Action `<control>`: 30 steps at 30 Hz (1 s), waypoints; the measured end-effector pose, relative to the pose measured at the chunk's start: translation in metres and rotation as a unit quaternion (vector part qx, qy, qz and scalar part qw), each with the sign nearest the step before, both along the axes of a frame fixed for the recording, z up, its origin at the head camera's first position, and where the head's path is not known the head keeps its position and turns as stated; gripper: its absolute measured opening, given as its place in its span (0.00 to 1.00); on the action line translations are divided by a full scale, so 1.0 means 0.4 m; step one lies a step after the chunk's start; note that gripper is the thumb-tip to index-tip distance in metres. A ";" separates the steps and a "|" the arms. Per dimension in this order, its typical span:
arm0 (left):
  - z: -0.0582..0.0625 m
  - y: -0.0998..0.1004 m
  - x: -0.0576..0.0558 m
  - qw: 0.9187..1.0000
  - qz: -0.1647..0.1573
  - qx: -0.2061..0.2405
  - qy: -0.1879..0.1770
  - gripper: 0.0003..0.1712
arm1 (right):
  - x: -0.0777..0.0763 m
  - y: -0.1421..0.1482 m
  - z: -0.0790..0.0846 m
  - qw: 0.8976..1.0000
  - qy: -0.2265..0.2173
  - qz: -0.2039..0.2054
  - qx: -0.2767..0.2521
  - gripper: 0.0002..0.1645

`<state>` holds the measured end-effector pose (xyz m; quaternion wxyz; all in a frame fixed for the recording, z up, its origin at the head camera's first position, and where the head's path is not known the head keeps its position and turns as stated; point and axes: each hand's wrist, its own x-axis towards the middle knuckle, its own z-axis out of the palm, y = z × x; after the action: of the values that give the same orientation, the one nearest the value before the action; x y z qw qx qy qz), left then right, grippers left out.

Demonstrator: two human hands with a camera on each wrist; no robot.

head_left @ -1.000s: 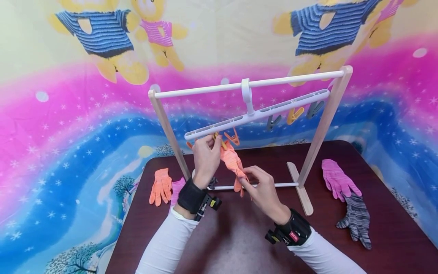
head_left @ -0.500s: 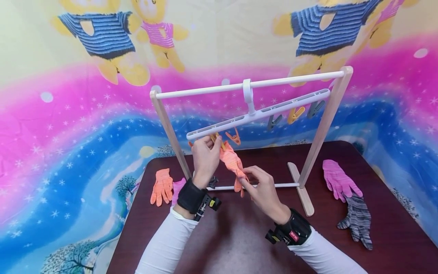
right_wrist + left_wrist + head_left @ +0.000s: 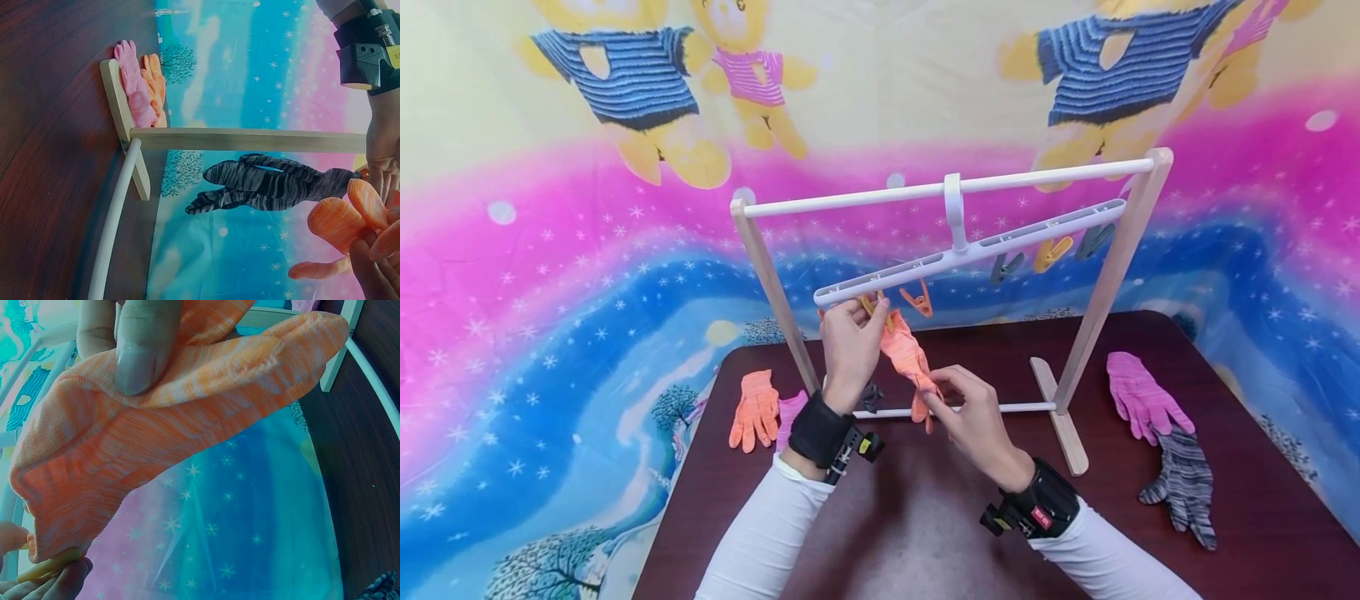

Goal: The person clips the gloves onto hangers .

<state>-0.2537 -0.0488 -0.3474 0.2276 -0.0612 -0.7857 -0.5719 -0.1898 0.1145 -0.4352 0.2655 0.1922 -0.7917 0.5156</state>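
Note:
My left hand (image 3: 850,342) pinches a yellow clothespin (image 3: 868,305) under the low left end of the white hanger (image 3: 925,267). From that clothespin an orange knit glove (image 3: 904,350) hangs by its cuff, clearly seen in the left wrist view, where the yellow clothespin (image 3: 50,565) sits at the cuff. My right hand (image 3: 973,408) grips the glove's finger end between thumb and fingers. An orange clothespin (image 3: 919,298) hangs just right of the glove. Behind my left hand hangs a black-and-grey striped glove (image 3: 281,184), mostly hidden in the head view.
The hanger hooks over the top rod (image 3: 850,197) of a wooden rack. Grey and yellow clothespins (image 3: 1052,254) hang at its right. Pink (image 3: 1142,392) and striped gloves (image 3: 1183,483) lie on the table's right, orange (image 3: 755,408) and pink gloves (image 3: 790,412) on its left.
The hanger and its hook have shifted slightly to the right along the rod. Both hands keep their holds, nearly in place.

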 end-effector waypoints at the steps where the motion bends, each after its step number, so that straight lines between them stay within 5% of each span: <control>1: -0.001 0.000 0.000 1.000 -0.001 0.002 0.000 0.12 | -0.001 -0.001 -0.001 1.000 0.000 0.001 0.000 0.12; 30: -0.046 -0.001 -0.002 0.999 -0.036 0.037 -0.002 0.21 | -0.008 -0.005 -0.028 0.998 -0.061 0.029 -0.001 0.12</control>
<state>-0.2544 -0.0493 -0.3659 0.2072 -0.0800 -0.7616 -0.6088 -0.1929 0.1124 -0.4462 0.2019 0.1832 -0.7999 0.5346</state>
